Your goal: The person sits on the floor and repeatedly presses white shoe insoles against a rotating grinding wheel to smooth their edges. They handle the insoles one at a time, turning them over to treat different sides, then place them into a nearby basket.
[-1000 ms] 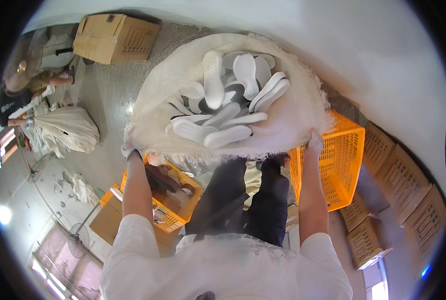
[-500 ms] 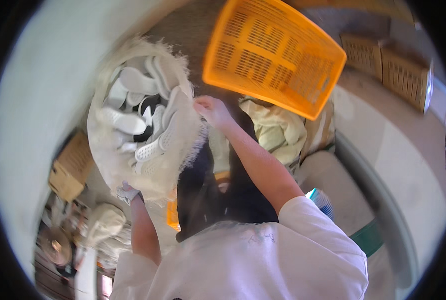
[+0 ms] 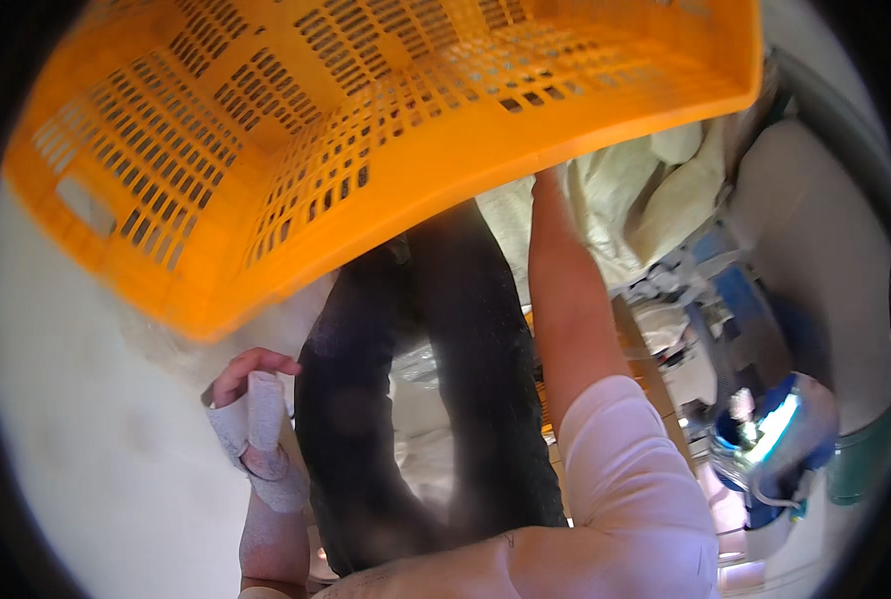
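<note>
A large orange plastic crate with slotted walls fills the upper view, its open side tilted toward me. Below its lower left corner is my left hand. Its fingers are loosely bent and hold nothing visible; a pale wrap covers the thumb and wrist. My right forearm reaches up to the crate's lower rim. The crate hides that hand, so whether it grips anything does not show. Cream cloth sacking bulges out beside the right forearm. The sack of shoe-sole-like pieces is not recognisable now.
My dark-trousered legs stand in the middle. On the right are a large grey rounded object, a green container and a shiny blue-and-white item. A pale wall or surface runs along the left.
The crate now appears much larger and covers the upper view. My left hand has come off the sack's rim. My right hand has passed out of sight behind the crate. My view has shifted.
</note>
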The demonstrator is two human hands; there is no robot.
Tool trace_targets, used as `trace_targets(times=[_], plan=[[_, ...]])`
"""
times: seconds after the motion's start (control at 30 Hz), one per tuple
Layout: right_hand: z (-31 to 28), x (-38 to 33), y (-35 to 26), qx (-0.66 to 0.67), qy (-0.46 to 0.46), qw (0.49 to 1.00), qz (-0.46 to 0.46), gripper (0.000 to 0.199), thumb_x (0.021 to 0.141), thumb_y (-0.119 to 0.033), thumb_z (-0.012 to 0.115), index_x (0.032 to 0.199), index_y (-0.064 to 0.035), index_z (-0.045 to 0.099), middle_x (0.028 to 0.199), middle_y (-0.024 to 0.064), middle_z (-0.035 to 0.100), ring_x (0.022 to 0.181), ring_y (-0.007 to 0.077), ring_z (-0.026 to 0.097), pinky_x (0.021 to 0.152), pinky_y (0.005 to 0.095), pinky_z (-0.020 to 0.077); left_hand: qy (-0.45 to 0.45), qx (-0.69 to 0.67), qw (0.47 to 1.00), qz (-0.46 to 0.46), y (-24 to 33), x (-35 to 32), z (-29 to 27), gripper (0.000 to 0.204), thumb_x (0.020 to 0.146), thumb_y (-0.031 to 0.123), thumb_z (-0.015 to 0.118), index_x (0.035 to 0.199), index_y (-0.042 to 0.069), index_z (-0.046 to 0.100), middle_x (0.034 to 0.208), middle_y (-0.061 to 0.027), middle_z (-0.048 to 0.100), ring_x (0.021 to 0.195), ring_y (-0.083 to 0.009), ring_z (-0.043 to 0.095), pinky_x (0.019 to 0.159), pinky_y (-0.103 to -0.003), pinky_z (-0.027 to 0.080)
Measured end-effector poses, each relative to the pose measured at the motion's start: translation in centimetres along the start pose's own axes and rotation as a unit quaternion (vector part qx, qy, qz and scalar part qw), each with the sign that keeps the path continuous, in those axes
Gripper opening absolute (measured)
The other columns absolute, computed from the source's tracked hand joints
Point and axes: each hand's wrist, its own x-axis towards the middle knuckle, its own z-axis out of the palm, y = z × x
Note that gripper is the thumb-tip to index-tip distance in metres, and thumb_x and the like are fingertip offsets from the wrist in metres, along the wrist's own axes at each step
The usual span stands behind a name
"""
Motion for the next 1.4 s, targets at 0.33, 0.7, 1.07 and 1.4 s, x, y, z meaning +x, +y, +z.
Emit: trace_targets(times=[0.33,0.7,1.07,1.4], plan=[[-17.5,-22.3,-8.0,0.413,0.009,0.910,-0.011,0.014,0.084,-0.017,0.062,0.082,-0.0029,0.062,0.074,0.0003,0.058,0.062,0.0091,0.052,0.052,0.0260,0.0417,-0.429,0.481,0.756,0.115,-0.2,2.6,14.7,0.088,0.085,0.047,0.070,0.143,-0.007,0.031,0.139,-0.0247,0.045,0.127,-0.0362,0.047,0.106,-0.036,0.041],[-31.6,-55.5,-30.2,0.068,-0.428,0.788,-0.437,0.050,0.093,-0.034,0.060,0.129,0.0000,0.052,0.125,0.0225,0.058,0.117,0.0332,0.056,0.100,0.0390,0.0454,-0.297,-0.237,0.924,-0.045,15.9,-8.6,2.0,0.058,0.094,0.031,0.056,0.138,-0.002,0.041,0.141,-0.0182,0.044,0.128,-0.0323,0.044,0.108,-0.044,0.038],[-29.5,-34.7,-29.3,-0.048,0.084,0.858,-0.504,0.058,0.079,-0.002,0.056,0.136,-0.0078,0.052,0.136,0.0178,0.056,0.125,0.0328,0.053,0.105,0.0382,0.0423,0.416,-0.018,0.839,0.352,32.8,-18.4,-28.6,0.039,0.094,0.019,0.055,0.126,-0.003,0.057,0.124,-0.0167,0.059,0.113,-0.0288,0.058,0.099,-0.044,0.046],[-25.8,-43.3,-34.6,-0.339,-0.125,0.837,-0.411,0.044,0.077,-0.035,0.069,0.106,-0.0015,0.070,0.109,0.0190,0.068,0.104,0.0355,0.064,0.093,0.0413,0.0491,0.386,-0.162,0.855,0.305,28.2,-21.8,-33.8,0.050,0.088,0.015,0.059,0.132,-0.005,0.050,0.131,-0.0185,0.053,0.121,-0.0315,0.051,0.106,-0.044,0.041]])
